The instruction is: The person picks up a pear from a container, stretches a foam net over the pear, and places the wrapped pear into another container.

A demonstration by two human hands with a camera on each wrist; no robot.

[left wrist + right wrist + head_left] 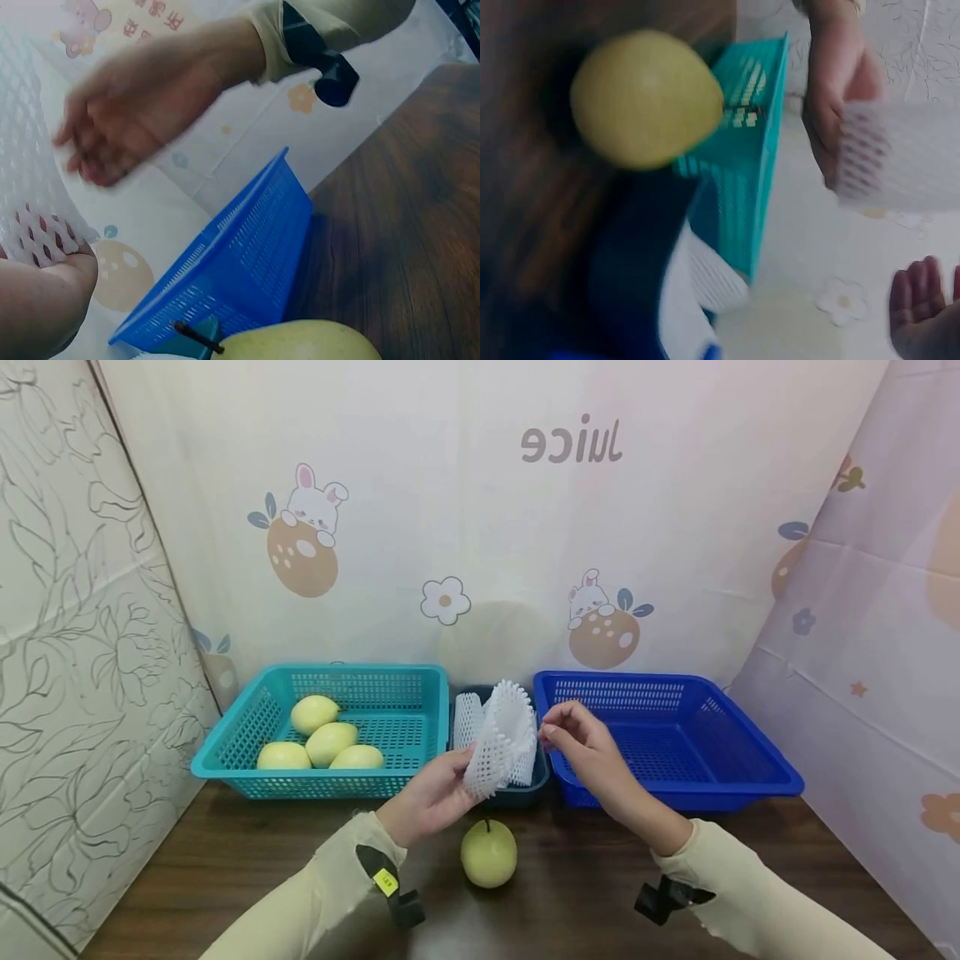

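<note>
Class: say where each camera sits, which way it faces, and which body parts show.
Head-worn: faces forward and down at the foam net; left grip, right grip, sleeves show.
On left wrist: faces toward the blue basket; both grips, right sleeve show.
On right wrist: faces toward teal basket; both grips show.
Wrist views share the loose pear.

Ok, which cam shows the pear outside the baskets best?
Head view: the pear is whole and fairly sharp. Left wrist shows only part, cut off by the bottom edge; right wrist shows it large but blurred.
</note>
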